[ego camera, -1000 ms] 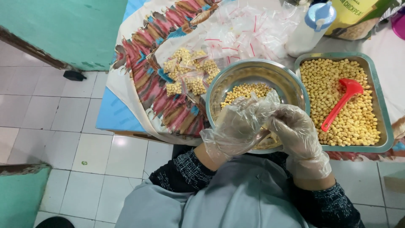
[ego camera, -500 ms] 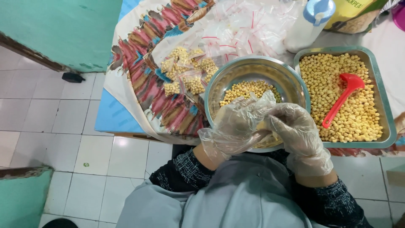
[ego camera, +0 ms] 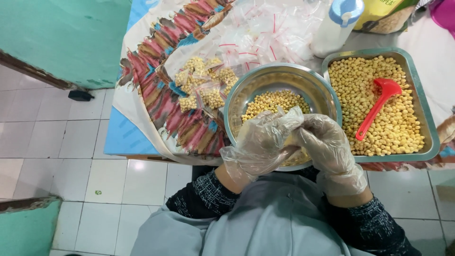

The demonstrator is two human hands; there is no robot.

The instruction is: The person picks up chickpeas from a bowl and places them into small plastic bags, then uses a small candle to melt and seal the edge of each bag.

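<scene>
Item, centre of frame: our left hand (ego camera: 258, 144) and right hand (ego camera: 327, 147), both in loose clear plastic gloves, meet over the near rim of a round steel bowl (ego camera: 237, 102) part-filled with pale yellow chickpeas (ego camera: 272, 101). Over the last second the hands have scarcely shifted; the fingertips stay pinched together, which we take to mean the same small pinch-work goes on at one spot. Both hands are narrowed, fingers curled inward. We think they close on a small clear bag, but glove and bag blur together, so we cannot tell for sure.

Item, right of frame: rectangular steel tray (ego camera: 429, 114) heaped with chickpeas, a red plastic scoop (ego camera: 377, 111) lying in it, untouched.

Item, upper centre: a pile of empty clear zip bags with red seal lines (ego camera: 258, 35); left of the bowl, several filled small bags of chickpeas (ego camera: 204, 85) on a patterned cloth (ego camera: 156, 90).

Item, top right: white bottle with a blue cap (ego camera: 339, 23).
</scene>
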